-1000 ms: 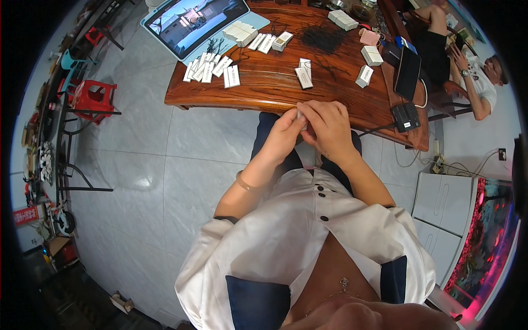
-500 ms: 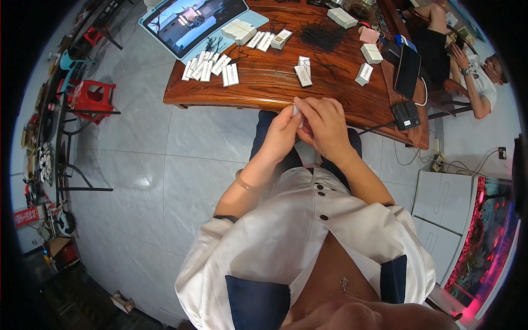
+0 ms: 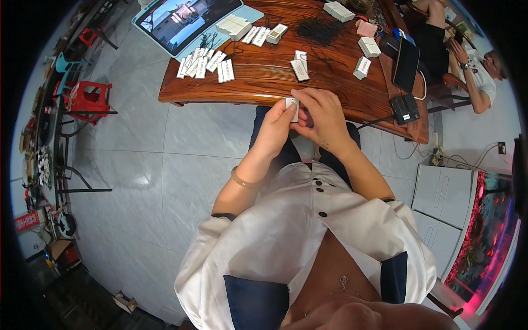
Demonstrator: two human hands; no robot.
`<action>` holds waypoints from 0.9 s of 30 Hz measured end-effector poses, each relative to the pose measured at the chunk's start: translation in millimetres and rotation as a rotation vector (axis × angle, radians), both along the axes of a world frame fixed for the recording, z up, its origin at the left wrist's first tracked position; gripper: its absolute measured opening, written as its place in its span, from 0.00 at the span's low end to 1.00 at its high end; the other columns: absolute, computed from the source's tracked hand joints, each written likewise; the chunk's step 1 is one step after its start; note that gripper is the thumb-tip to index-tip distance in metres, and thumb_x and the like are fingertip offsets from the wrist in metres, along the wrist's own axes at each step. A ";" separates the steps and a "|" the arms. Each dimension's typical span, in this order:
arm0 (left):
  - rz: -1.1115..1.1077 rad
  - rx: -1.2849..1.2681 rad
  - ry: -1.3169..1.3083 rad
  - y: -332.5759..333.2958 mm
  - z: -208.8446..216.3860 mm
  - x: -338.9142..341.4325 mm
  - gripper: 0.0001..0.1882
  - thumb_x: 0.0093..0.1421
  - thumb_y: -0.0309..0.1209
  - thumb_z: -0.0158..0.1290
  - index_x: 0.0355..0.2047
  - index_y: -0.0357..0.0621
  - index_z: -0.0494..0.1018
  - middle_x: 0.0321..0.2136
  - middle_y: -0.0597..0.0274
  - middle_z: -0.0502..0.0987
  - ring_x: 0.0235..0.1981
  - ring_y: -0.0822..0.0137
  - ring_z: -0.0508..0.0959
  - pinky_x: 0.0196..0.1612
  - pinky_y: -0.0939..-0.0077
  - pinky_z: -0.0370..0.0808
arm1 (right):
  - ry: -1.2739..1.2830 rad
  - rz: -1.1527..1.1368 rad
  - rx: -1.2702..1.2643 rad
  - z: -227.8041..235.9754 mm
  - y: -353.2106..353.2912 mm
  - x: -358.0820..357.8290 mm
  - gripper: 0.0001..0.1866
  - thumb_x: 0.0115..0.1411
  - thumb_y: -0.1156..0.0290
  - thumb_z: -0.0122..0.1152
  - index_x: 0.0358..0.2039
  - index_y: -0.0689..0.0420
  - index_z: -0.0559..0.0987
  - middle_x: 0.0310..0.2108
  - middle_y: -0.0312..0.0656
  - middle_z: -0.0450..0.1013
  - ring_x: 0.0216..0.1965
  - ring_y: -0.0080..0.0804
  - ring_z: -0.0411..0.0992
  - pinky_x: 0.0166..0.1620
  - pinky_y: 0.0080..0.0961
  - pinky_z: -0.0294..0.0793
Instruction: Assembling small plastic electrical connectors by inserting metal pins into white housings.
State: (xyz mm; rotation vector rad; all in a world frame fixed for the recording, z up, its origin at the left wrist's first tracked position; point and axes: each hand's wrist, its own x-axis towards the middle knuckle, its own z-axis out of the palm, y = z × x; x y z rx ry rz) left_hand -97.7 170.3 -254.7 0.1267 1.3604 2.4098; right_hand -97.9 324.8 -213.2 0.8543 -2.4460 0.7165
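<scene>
Just off the near table edge, my left hand pinches a small white hang tag between thumb and fingers. My right hand curls around the tag's right side, its fingertips at the top edge; whether it also has a string is too small to tell. On the table ahead lie two white tags. A spread of tags with black strings is to the left. Beyond the two tags sits a tangled heap of black strings.
Stacks of white tags stand by a tablet in a light blue case. More stacks are at the right, near a phone and a black box. A person sits beyond the wooden table.
The tag has turned so its white face shows more between my hands. My right hand's fingers have shifted around its edge. The view has moved slightly.
</scene>
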 end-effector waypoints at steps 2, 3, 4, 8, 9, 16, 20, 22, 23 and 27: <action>0.003 -0.035 0.019 0.1 -2.8 -0.9 0.11 0.69 0.31 0.39 0.41 0.41 0.69 0.29 0.67 0.72 0.30 0.76 0.72 0.36 0.81 0.71 | -0.020 0.015 -0.019 -2.7 -0.5 0.0 0.41 0.36 0.66 0.74 0.54 0.54 0.69 0.47 0.42 0.69 0.47 0.42 0.68 0.49 0.39 0.64; -0.006 -0.032 0.023 -0.3 -3.3 -0.5 0.11 0.69 0.31 0.39 0.41 0.41 0.69 0.29 0.67 0.72 0.30 0.76 0.72 0.36 0.81 0.71 | -0.041 0.036 -0.040 -3.3 -1.2 0.0 0.40 0.36 0.66 0.74 0.54 0.54 0.70 0.47 0.42 0.69 0.47 0.41 0.68 0.49 0.39 0.64; 0.013 -0.033 -0.004 -1.6 -1.6 0.8 0.11 0.69 0.31 0.39 0.41 0.41 0.69 0.29 0.67 0.71 0.30 0.76 0.71 0.35 0.81 0.71 | -0.042 0.070 -0.082 -1.5 -1.4 -0.5 0.37 0.40 0.64 0.73 0.53 0.54 0.70 0.46 0.43 0.69 0.44 0.40 0.70 0.48 0.37 0.65; 0.044 -0.051 -0.058 -7.3 0.6 2.1 0.11 0.69 0.32 0.39 0.41 0.40 0.69 0.28 0.68 0.70 0.27 0.76 0.69 0.35 0.80 0.71 | -0.257 -0.010 -0.122 9.1 22.7 -15.1 0.33 0.45 0.64 0.70 0.53 0.55 0.71 0.47 0.45 0.70 0.41 0.37 0.73 0.49 0.33 0.67; 0.055 -0.058 -0.049 -8.1 -0.2 1.5 0.11 0.69 0.32 0.39 0.41 0.40 0.69 0.27 0.67 0.70 0.27 0.76 0.69 0.35 0.80 0.71 | -0.213 -0.124 -0.140 4.7 32.7 -29.0 0.23 0.48 0.65 0.68 0.46 0.56 0.76 0.41 0.45 0.73 0.37 0.36 0.74 0.43 0.31 0.71; 0.056 -0.079 -0.014 -8.9 -1.9 -1.5 0.09 0.68 0.33 0.41 0.40 0.40 0.68 0.25 0.68 0.69 0.26 0.76 0.68 0.31 0.81 0.68 | -0.056 -0.522 0.127 -2.3 78.2 -86.7 0.06 0.50 0.66 0.61 0.25 0.53 0.81 0.26 0.41 0.74 0.29 0.42 0.75 0.33 0.36 0.74; 0.083 -0.099 -0.018 -8.2 0.1 -2.2 0.08 0.68 0.31 0.41 0.39 0.41 0.68 0.25 0.68 0.69 0.25 0.75 0.68 0.31 0.80 0.67 | -0.099 -0.586 0.337 -1.5 59.1 -97.9 0.09 0.49 0.62 0.62 0.25 0.54 0.81 0.25 0.40 0.75 0.29 0.40 0.76 0.33 0.34 0.75; 0.100 -0.085 -0.015 -8.3 0.6 -2.6 0.07 0.67 0.31 0.44 0.39 0.41 0.68 0.25 0.68 0.69 0.25 0.76 0.69 0.31 0.81 0.67 | -0.067 -0.591 0.446 -10.4 56.6 -104.2 0.09 0.49 0.63 0.61 0.23 0.56 0.80 0.25 0.42 0.75 0.27 0.39 0.76 0.30 0.34 0.75; 0.101 -0.086 -0.016 -8.6 0.0 -3.1 0.07 0.67 0.31 0.44 0.39 0.41 0.68 0.25 0.68 0.69 0.25 0.76 0.69 0.31 0.81 0.67 | -0.068 -0.589 0.446 -15.4 59.1 -105.6 0.09 0.49 0.63 0.61 0.23 0.56 0.80 0.25 0.42 0.75 0.27 0.39 0.76 0.30 0.34 0.75; 0.177 -0.130 -0.008 -13.3 -1.9 -6.0 0.05 0.64 0.29 0.50 0.38 0.42 0.69 0.27 0.66 0.72 0.25 0.76 0.70 0.30 0.82 0.67 | -0.026 -0.619 0.324 -16.6 59.2 -100.7 0.06 0.49 0.66 0.61 0.25 0.54 0.78 0.25 0.40 0.75 0.26 0.40 0.75 0.28 0.34 0.74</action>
